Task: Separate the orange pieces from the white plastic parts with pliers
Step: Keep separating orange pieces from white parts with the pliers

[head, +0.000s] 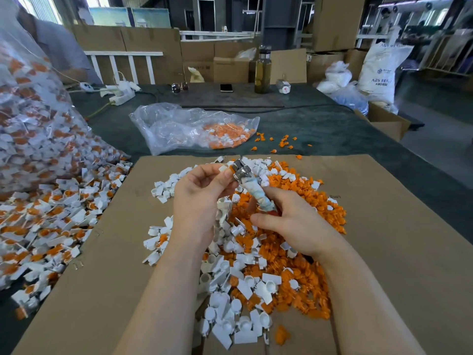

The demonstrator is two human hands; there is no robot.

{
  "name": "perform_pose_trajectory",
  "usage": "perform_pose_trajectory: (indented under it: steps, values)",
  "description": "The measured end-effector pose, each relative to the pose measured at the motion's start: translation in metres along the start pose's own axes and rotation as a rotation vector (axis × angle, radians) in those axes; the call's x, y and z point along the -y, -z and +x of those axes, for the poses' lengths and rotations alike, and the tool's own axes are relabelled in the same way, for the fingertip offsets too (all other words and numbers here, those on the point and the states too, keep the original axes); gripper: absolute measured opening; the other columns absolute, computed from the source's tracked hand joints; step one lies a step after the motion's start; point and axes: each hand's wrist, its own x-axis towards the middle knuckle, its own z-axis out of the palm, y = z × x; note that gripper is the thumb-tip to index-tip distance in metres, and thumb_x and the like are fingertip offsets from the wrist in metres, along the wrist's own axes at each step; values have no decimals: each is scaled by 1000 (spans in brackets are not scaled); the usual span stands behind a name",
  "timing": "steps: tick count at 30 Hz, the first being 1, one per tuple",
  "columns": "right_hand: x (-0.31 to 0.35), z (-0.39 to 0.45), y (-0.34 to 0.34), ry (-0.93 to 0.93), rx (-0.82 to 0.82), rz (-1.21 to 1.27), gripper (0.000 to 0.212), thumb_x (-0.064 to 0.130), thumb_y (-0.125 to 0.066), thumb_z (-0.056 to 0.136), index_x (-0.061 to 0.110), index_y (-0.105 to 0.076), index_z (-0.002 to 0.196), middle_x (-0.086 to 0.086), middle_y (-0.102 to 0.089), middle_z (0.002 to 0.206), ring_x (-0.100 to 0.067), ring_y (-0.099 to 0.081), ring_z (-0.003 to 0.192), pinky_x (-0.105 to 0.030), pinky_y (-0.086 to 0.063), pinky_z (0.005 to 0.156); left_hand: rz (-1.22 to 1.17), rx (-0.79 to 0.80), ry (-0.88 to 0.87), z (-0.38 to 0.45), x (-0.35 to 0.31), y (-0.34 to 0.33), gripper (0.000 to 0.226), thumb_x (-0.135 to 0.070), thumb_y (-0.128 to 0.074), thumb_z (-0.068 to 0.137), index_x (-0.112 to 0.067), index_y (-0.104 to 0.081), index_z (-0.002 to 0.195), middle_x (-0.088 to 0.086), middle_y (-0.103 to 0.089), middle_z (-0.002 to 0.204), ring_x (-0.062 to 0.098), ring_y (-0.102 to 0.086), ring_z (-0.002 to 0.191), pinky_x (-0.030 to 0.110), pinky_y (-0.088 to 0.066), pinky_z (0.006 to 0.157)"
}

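From the head view I see my right hand (291, 224) wrapped around the pliers (252, 187), whose metal nose points up-left. My left hand (202, 193) pinches a white part (224, 168) against that nose. Below both hands, white parts (238, 298) and orange pieces (307, 201) lie heaped on cardboard (384, 226) on the counter (332, 129).

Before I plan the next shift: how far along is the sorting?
Done: a heap of separated orange pieces and white parts on the cardboard. In hand: left hand holds a white piece at the pliers, gripped by right hand. Left: the big unsorted bag and its spill.
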Motion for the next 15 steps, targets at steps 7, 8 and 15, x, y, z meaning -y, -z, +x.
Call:
perform_pose_trajectory:
  steps: [7,8,15]
  values:
    - [1,3,-5,50,-52,-106,15,11,-61,89,26,-60,88,10,-56,73,-3,-51,61,-23,-40,57,-30,-5,-8,0,1,0,10,1,-68,86,-8,-68,81,-1,-70,67,10,-66,58,21,-56,61]
    - [0,3,-6,48,-52,-116,14,11,-60,89,25,-60,89,9,-57,73,-3,-51,60,-24,-41,56,-34,-4,-11,0,2,0,10,1,-68,86,-8,-68,81,-1,-71,67,10,-65,59,21,-56,61]
    - [-3,4,-8,46,-78,-180,10,10,-57,87,17,-62,91,3,-61,76,-13,-55,64,-37,-46,58,-43,-31,10,0,3,-1,10,1,-68,85,-8,-69,81,2,-72,72,14,-67,64,24,-57,64]
